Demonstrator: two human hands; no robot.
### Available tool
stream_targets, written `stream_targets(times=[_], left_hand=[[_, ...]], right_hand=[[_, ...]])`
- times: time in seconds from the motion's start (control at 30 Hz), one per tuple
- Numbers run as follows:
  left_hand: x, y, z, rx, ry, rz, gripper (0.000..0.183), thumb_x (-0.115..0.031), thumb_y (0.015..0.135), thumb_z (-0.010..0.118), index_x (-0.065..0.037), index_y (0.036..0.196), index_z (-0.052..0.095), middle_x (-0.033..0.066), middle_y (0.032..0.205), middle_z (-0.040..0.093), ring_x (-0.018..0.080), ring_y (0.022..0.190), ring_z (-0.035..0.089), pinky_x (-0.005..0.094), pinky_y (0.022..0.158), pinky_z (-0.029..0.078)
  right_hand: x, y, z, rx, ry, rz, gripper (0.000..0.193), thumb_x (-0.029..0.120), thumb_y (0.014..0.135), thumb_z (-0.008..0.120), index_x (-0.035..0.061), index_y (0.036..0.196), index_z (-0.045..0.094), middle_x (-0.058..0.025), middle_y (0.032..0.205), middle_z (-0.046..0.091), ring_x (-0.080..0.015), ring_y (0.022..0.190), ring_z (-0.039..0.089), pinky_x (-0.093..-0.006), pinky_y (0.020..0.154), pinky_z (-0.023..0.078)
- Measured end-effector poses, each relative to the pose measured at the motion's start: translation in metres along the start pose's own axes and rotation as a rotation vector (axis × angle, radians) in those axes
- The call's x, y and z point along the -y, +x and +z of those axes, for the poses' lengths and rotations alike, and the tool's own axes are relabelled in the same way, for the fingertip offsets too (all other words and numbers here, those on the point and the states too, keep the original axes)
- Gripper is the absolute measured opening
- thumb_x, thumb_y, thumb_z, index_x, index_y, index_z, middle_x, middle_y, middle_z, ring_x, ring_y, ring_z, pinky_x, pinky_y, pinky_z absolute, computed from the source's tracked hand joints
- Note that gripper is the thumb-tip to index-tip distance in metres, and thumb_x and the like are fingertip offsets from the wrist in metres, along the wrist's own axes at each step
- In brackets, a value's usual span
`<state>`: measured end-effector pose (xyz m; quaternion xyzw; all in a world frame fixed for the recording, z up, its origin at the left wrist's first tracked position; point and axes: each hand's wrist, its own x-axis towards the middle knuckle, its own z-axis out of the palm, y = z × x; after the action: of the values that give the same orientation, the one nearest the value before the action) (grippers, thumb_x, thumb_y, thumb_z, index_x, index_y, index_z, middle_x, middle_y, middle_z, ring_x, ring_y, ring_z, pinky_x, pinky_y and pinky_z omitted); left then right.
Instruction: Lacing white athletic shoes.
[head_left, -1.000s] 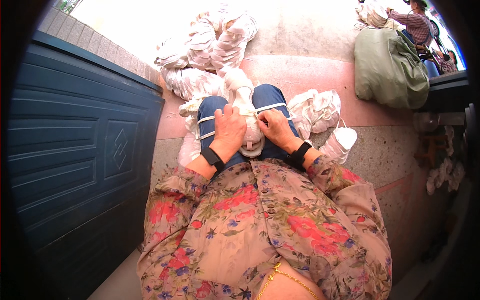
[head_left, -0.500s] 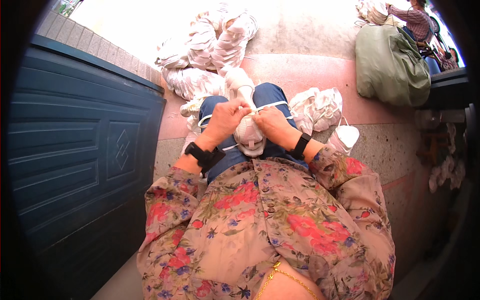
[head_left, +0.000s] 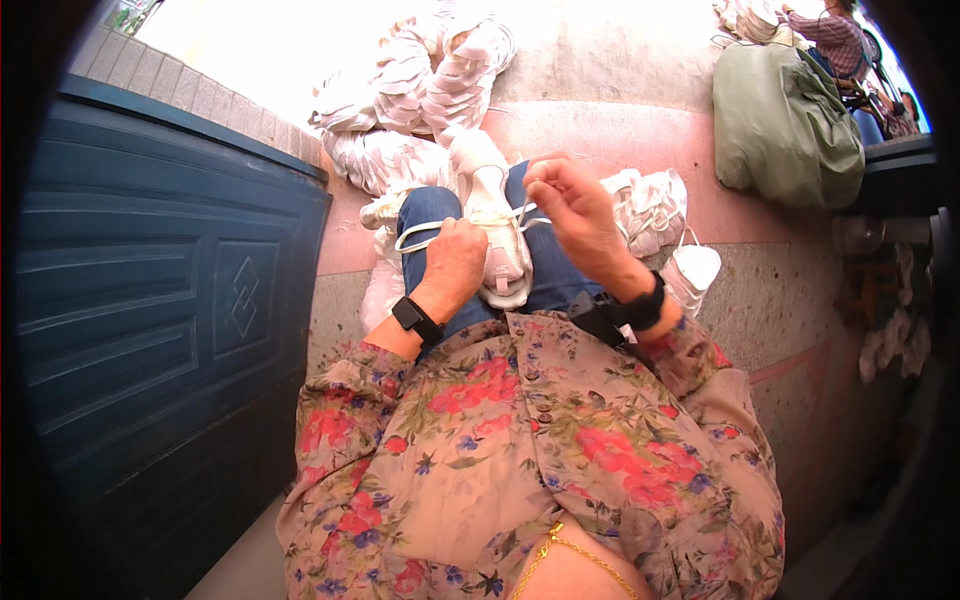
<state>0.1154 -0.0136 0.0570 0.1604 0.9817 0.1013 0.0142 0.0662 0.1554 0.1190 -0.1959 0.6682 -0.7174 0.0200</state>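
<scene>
A white and pale pink sports shoe upper (head_left: 506, 268) lies between my knees, its rounded heel end toward me. My right hand (head_left: 583, 215) is raised to its right, fingertips pinched on a white shoelace (head_left: 526, 208) that runs down to the upper. Closed into a fist, my left hand (head_left: 457, 262) rests against the left side of the upper. Another stretch of white lace loops over my left knee and reaches that hand. Whatever its fingers grip is hidden.
Piles of stacked white shoe uppers (head_left: 440, 80) lie ahead on the floor. More uppers (head_left: 645, 208) and a single white one (head_left: 692, 270) sit to the right. A blue panelled door (head_left: 150, 280) stands at left. A green sack (head_left: 785, 130) and another person (head_left: 835, 45) are far right.
My hands were together over the upper and are now apart. The right one has risen and moved right, drawing the lace; the left has come down beside the upper.
</scene>
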Motion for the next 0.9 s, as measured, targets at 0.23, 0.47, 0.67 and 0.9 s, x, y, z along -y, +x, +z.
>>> stream_targets(times=[0.23, 0.47, 0.67, 0.9], left_hand=[[-0.003, 0.008, 0.002, 0.061, -0.009, -0.040, 0.008, -0.002, 0.066, 0.055, 0.000, 0.072, 0.059, 0.0154, 0.078, 0.057, 0.0304, 0.078, 0.056, 0.0367, 0.064, 0.050], [0.018, 0.016, 0.015, 0.219, -0.757, -0.254, 0.013, -0.009, 0.072, 0.057, 0.002, 0.078, 0.063, 0.0194, 0.074, 0.060, 0.0310, 0.069, 0.060, 0.0359, 0.062, 0.045], [-0.003, 0.007, 0.020, -0.161, -0.340, -0.079, 0.015, -0.007, 0.074, 0.055, -0.001, 0.084, 0.064, 0.0179, 0.077, 0.062, 0.0329, 0.073, 0.057, 0.0392, 0.065, 0.047], [0.000, 0.015, 0.032, -0.053, -0.567, -0.327, 0.022, -0.004, 0.075, 0.051, 0.002, 0.094, 0.060, 0.0208, 0.078, 0.060, 0.0328, 0.071, 0.059, 0.0372, 0.066, 0.048]], right_hand=[[-0.039, -0.017, -0.013, 0.237, 0.170, 0.409, 0.016, 0.017, 0.088, 0.054, 0.0023, 0.094, 0.052, 0.0035, 0.067, 0.046, -0.0045, 0.059, 0.043, -0.0200, 0.051, 0.036], [-0.083, -0.045, 0.005, 0.236, -0.380, 0.184, 0.027, 0.006, 0.074, 0.058, 0.0005, 0.100, 0.051, -0.0109, 0.081, 0.059, -0.0240, 0.072, 0.060, -0.0328, 0.063, 0.046], [-0.082, -0.047, 0.004, 0.274, -0.724, 0.111, 0.036, 0.004, 0.071, 0.057, 0.0049, 0.106, 0.049, -0.0160, 0.088, 0.060, -0.0329, 0.081, 0.060, -0.0398, 0.066, 0.047], [-0.074, -0.048, 0.003, 0.325, -0.769, 0.046, 0.041, 0.002, 0.070, 0.057, 0.0078, 0.109, 0.048, -0.0153, 0.085, 0.061, -0.0333, 0.077, 0.060, -0.0405, 0.063, 0.048]])
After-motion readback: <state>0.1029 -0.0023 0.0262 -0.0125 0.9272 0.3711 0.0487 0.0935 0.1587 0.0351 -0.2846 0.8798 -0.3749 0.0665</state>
